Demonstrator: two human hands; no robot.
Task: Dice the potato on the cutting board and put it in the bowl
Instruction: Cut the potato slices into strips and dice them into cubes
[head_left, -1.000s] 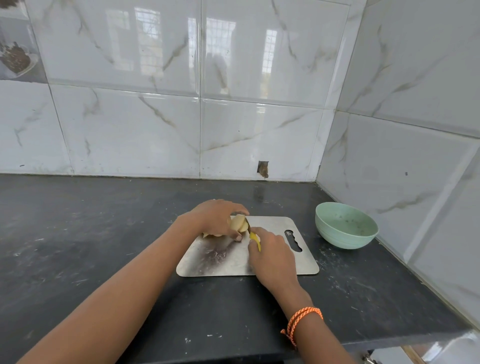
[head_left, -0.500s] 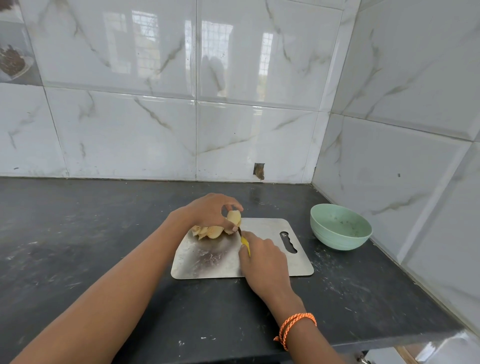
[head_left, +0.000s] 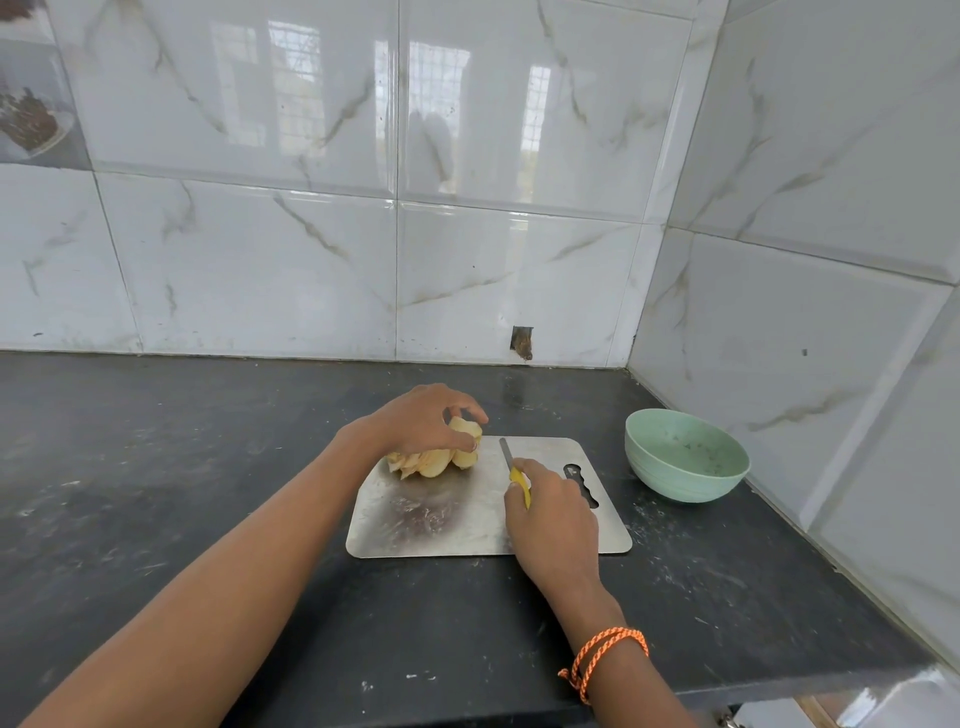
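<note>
The left hand curls its fingers over the potato, which is cut into slices and lies at the 11 o'clock corner of the board. The right hand has a closed grip on the yellow handle of the knife, blade pointing to 12 o'clock, just right of the potato. The bowl, at 3 o'clock from the board on the bench, seems to hold no potato. I judge slicing is done; dicing and moving remain. No writing is readable.

left hand: fingers curled, gripping | right hand: fist, gripping
</note>
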